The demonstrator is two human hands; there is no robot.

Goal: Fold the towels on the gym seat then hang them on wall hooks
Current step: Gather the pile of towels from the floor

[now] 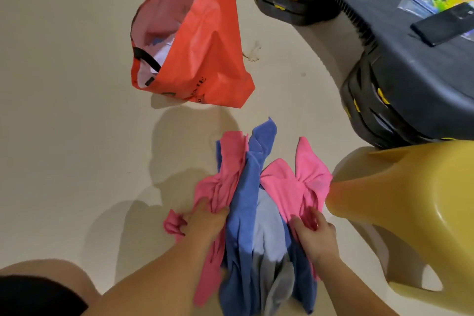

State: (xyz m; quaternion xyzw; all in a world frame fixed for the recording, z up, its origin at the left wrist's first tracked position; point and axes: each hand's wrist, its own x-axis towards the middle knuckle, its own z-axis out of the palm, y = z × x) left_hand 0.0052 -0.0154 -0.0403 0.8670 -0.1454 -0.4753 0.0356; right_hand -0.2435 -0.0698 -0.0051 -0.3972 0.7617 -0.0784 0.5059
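Observation:
A bundle of towels hangs between my hands above the floor. It holds a pink towel [223,177] on the left, a blue towel [246,202] in the middle, a pale blue-grey one [269,228] behind it and another pink towel [302,182] on the right. My left hand [205,220] is closed on the left pink towel. My right hand [315,233] grips the right pink towel. The black gym seat [400,41] with yellow lettering stands at the upper right.
An open red bag [200,41] with white cloth inside stands on the beige floor ahead. A yellow plastic stool [415,202] is close on my right. A phone [443,23] and plastic packets lie on the gym seat. My knee [46,287] shows at lower left.

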